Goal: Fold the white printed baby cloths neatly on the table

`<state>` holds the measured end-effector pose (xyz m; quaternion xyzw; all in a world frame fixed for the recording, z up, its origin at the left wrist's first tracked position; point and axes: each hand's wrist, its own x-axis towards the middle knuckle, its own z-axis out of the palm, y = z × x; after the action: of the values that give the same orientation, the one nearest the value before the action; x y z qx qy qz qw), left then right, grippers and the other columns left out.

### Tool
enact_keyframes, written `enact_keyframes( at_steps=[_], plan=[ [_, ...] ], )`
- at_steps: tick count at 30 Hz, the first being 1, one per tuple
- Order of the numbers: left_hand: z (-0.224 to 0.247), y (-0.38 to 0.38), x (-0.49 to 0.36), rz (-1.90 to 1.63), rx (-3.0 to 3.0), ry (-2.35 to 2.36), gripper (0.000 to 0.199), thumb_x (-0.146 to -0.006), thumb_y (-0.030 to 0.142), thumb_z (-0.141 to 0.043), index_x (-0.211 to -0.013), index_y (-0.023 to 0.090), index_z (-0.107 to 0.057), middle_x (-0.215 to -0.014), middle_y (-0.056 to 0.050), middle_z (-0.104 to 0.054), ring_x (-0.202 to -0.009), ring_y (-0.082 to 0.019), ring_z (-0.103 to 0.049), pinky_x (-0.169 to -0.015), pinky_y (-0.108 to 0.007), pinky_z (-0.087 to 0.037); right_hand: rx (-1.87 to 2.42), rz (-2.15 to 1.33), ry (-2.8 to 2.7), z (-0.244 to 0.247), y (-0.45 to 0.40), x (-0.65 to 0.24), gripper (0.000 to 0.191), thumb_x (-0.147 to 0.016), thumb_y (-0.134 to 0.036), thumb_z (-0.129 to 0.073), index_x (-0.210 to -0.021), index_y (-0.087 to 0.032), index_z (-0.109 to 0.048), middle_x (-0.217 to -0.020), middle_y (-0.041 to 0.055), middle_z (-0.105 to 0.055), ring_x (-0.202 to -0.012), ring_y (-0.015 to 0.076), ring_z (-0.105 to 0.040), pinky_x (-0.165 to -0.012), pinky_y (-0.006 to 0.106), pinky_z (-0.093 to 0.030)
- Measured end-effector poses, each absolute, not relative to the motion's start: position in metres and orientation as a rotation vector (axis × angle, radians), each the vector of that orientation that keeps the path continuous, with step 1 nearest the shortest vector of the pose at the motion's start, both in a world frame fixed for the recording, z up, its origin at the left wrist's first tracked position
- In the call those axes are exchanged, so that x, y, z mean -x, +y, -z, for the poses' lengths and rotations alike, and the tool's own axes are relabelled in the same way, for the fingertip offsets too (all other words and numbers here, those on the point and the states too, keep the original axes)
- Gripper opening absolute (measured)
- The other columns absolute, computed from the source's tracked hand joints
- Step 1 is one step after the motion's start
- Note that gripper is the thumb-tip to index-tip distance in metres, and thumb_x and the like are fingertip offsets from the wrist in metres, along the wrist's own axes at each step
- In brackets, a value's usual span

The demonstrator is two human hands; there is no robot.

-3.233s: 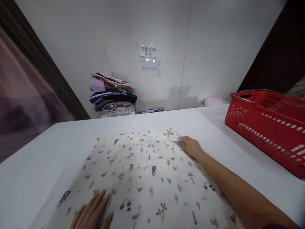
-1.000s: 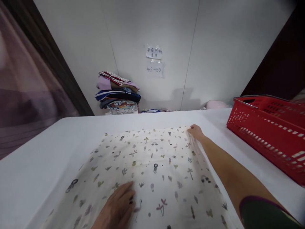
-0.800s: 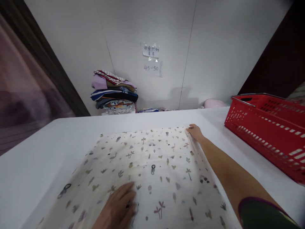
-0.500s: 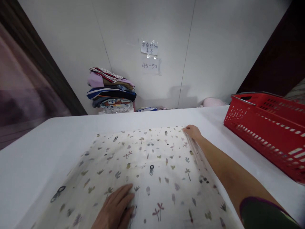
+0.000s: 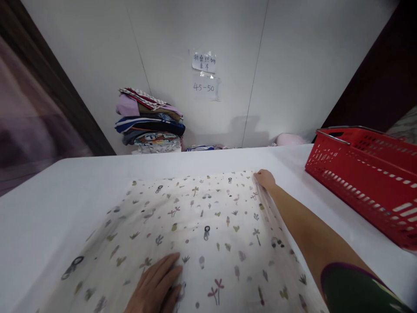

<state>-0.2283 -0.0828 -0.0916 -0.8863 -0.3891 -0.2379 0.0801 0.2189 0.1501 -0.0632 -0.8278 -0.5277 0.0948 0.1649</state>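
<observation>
A thin white cloth, printed with small plants, palms and other figures, lies spread over the white table. At its far right corner my right hand is closed, pinching the edge between thumb and fingers. A few loose wrinkles run down the cloth's right side beside my forearm. My left hand rests on the near middle part of the cloth, palm down with fingers stretched out. The near edge of the cloth runs out of view at the bottom.
On the right stands a red plastic basket with a metal handle. Folded fabrics are piled at the table's far edge, against the wall. A pink bundle sits behind the table, and paper notes are taped to the wall.
My right hand has shifted slightly to the right with the cloth's corner. My left hand stays pressed on the cloth in nearly the same place.
</observation>
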Motion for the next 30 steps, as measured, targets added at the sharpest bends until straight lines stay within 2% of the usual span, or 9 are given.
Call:
enact_keyframes(
  at_steps=[5,9,12,15,18,22,27,30],
  plan=[
    [0.093,-0.084,0.231,0.808,2.646,-1.273,0.037,-0.081,0.042,-0.055,-0.114,0.027,-0.058,-0.130,-0.006,-0.054,-0.114,-0.024,-0.055,-0.090,-0.038,-0.052,2.301,-0.245,-1.561,0.059,0.150,-0.221,0.029,-0.084,-0.034,-0.047,-0.096,-0.016,-0.066,-0.100,0.0101,-0.066,-0.095,0.0225,-0.059,-0.078,0.029,-0.042],
    [0.090,-0.094,0.236,0.896,2.608,-1.448,0.032,-0.085,0.041,-0.048,-0.111,0.026,-0.060,-0.129,-0.007,-0.055,-0.119,-0.027,-0.051,-0.097,-0.044,-0.047,2.205,-0.173,-1.588,0.057,0.125,-0.220,0.038,-0.091,-0.031,-0.033,-0.116,-0.016,-0.057,-0.120,0.0091,-0.059,-0.106,0.0187,-0.054,-0.088,0.027,-0.039],
    [0.093,-0.104,0.241,0.825,2.577,-1.518,0.037,-0.085,0.043,-0.047,-0.117,0.027,-0.058,-0.132,-0.006,-0.052,-0.124,-0.028,-0.046,-0.100,-0.047,-0.042,2.125,-0.145,-1.688,0.063,0.093,-0.215,0.042,-0.090,-0.031,-0.035,-0.126,-0.014,-0.050,-0.134,0.0093,-0.048,-0.121,0.0188,-0.044,-0.098,0.029,-0.034],
    [0.096,-0.109,0.245,0.607,2.595,-1.526,0.048,-0.084,0.045,-0.050,-0.129,0.028,-0.049,-0.139,-0.005,-0.045,-0.128,-0.028,-0.041,-0.104,-0.049,-0.037,2.065,-0.221,-1.935,0.068,0.064,-0.212,0.045,-0.089,-0.035,-0.039,-0.130,-0.017,-0.047,-0.142,0.0082,-0.040,-0.132,0.0214,-0.031,-0.106,0.037,-0.026],
    [0.094,-0.111,0.250,0.562,2.630,-1.496,0.051,-0.084,0.043,-0.050,-0.133,0.028,-0.045,-0.141,-0.005,-0.042,-0.129,-0.027,-0.039,-0.105,-0.047,-0.035,2.178,-0.284,-1.909,0.062,0.041,-0.211,0.048,-0.093,-0.035,-0.029,-0.135,-0.016,-0.041,-0.145,0.0107,-0.034,-0.134,0.0227,-0.027,-0.107,0.043,-0.024],
    [0.093,-0.125,0.263,0.636,2.607,-1.522,0.052,-0.085,0.041,-0.049,-0.134,0.027,-0.042,-0.143,-0.006,-0.039,-0.131,-0.028,-0.036,-0.105,-0.049,-0.034,2.110,-0.132,-1.971,0.054,-0.011,-0.198,0.053,-0.094,-0.039,-0.026,-0.140,-0.015,-0.033,-0.149,0.0112,-0.024,-0.138,0.0247,-0.014,-0.109,0.048,-0.016],
    [0.100,-0.152,0.270,0.559,2.584,-1.489,0.054,-0.084,0.042,-0.049,-0.135,0.025,-0.041,-0.142,-0.008,-0.040,-0.130,-0.028,-0.036,-0.106,-0.051,-0.030,1.936,-0.272,-2.323,0.061,-0.081,-0.172,0.066,-0.089,-0.057,-0.028,-0.143,-0.019,-0.028,-0.150,0.0096,-0.020,-0.139,0.0243,-0.012,-0.110,0.049,-0.013],
    [0.097,-0.161,0.267,0.536,2.585,-1.486,0.052,-0.086,0.043,-0.045,-0.134,0.022,-0.044,-0.141,-0.009,-0.040,-0.131,-0.028,-0.035,-0.105,-0.050,-0.032,2.006,-0.338,-2.282,0.058,-0.095,-0.168,0.067,-0.089,-0.059,-0.026,-0.143,-0.020,-0.028,-0.151,0.0089,-0.018,-0.139,0.0241,-0.011,-0.110,0.049,-0.012]
  ],
)
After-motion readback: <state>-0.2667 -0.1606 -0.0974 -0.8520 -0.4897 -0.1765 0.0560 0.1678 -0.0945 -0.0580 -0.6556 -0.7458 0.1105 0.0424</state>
